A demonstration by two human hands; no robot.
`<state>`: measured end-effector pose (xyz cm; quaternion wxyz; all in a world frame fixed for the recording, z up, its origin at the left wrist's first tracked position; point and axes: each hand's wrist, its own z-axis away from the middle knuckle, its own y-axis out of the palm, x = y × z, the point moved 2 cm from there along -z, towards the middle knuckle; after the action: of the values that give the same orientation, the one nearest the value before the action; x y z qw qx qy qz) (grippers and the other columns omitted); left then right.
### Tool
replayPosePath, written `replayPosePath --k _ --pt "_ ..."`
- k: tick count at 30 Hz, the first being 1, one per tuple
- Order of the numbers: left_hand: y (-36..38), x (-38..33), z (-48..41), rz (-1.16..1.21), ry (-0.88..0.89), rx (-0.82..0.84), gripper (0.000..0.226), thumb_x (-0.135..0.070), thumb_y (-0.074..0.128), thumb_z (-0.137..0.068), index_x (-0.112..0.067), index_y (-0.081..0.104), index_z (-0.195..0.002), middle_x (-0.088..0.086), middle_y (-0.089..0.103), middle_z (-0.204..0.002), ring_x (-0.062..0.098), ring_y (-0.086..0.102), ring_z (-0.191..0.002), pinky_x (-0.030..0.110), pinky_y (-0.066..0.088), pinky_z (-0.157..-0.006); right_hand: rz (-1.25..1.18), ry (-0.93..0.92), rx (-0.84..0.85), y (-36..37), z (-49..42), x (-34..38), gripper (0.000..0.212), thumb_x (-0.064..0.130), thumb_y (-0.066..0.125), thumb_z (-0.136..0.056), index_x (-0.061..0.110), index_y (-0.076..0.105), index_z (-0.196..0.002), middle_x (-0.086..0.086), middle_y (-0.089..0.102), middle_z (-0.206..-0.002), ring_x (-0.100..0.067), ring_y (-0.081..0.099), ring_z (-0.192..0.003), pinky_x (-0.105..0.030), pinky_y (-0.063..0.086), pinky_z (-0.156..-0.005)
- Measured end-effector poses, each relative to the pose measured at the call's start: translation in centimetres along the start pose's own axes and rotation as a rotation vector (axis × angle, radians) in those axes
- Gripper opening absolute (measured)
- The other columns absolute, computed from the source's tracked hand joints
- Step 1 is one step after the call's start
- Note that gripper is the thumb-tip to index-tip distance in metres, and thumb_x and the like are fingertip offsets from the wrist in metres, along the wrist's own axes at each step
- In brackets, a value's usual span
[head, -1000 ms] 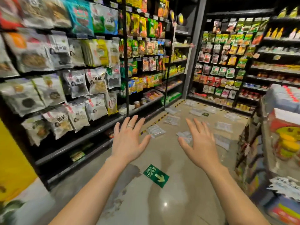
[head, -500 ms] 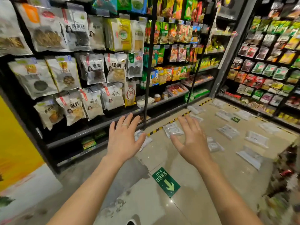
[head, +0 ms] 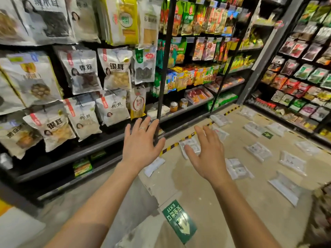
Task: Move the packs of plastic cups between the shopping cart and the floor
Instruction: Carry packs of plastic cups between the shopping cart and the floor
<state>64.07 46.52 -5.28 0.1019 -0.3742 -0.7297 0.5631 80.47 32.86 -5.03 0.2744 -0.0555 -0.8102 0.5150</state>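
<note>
The left hand (head: 141, 145) and right hand (head: 208, 158) are held spread and empty above the floor (head: 202, 192), where the packs of plastic cups (head: 258, 151) are scattered ahead and rightward, the nearest pack (head: 190, 146) being found closer to the right hand.

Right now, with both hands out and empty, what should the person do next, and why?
Probably lower the right hand to the pack of cups by its thumb on the floor and grip it. Both that hand and the left hand are open and hold nothing, and this pack lies right ahead.
</note>
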Motion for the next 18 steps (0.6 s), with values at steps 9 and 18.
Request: replayPosePath --k 9,18 --pt "5.7 -1.4 -12.0 -0.052 -0.052 -0.02 0.068 -0.062 0.03 -0.091 -0.031 0.03 -0.151 0.001 0.027 -0.16 0.024 0.015 -0.149 0.054 0.012 -0.117 -0.066 0.005 0.034 2.7 -14.4 -6.6 0.066 0.057 0.044 -0.095 0.039 0.018 -0.153 0.005 0.01 -0.164 -0.019 0.001 -0.151 -0.041 0.005 -0.119" --pt "14.1 -5.5 -23.8 -0.145 -0.272 -0.018 0.065 -0.062 0.033 -0.095 -0.033 0.025 -0.153 -0.002 0.024 -0.161 0.023 0.014 -0.149 0.051 0.006 -0.119 -0.032 -0.234 0.157 7.3 -29.8 -14.9 0.069 0.055 0.047 -0.095 0.03 0.021 -0.154 -0.001 0.013 -0.163 -0.025 0.004 -0.15 -0.048 0.012 -0.12"
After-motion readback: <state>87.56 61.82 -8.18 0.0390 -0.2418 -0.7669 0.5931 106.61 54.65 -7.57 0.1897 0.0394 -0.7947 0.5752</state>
